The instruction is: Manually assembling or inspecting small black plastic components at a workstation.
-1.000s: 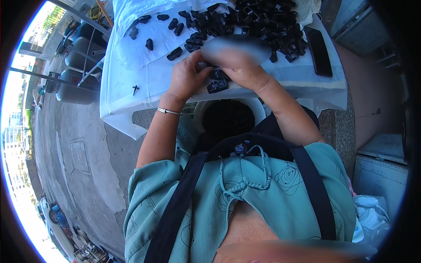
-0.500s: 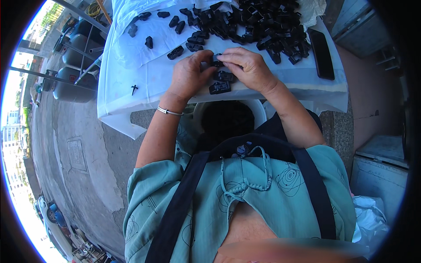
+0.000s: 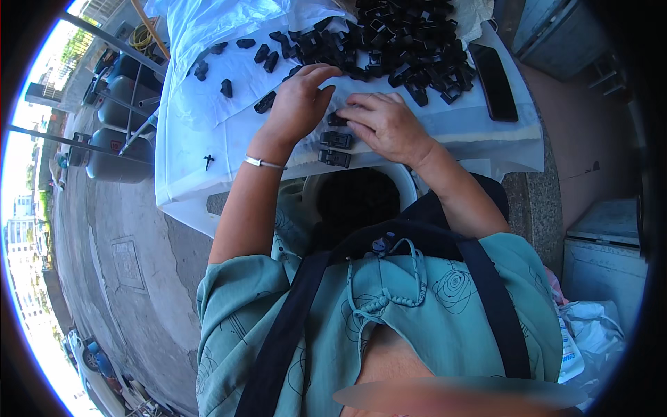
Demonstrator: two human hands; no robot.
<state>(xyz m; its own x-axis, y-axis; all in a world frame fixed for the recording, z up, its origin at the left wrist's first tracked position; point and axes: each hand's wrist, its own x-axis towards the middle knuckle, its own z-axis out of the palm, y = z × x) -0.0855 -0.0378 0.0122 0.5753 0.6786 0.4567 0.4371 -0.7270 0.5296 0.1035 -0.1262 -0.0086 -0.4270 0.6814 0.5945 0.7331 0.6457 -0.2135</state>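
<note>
Over the white-covered table my left hand is lifted, thumb apart from the bent fingers, with nothing seen in it. It is just short of a large heap of small black plastic parts. My right hand has its fingertips on one black plastic part, which lies partly hidden under them. Below that part, toward the near edge, two more lie in a column: a black plastic part and, nearest me, another black part. A few single black parts are scattered left of the heap.
A black phone lies by the table's right edge. A small black cross-shaped piece is at the left. Under the near edge stands a white bucket with dark contents. Grey gas cylinders stand left of the table.
My left hand has come off the black part and moved up toward the heap, its fingers parting. My right hand stays on the part at the column's top. The whole view has shifted slightly.
</note>
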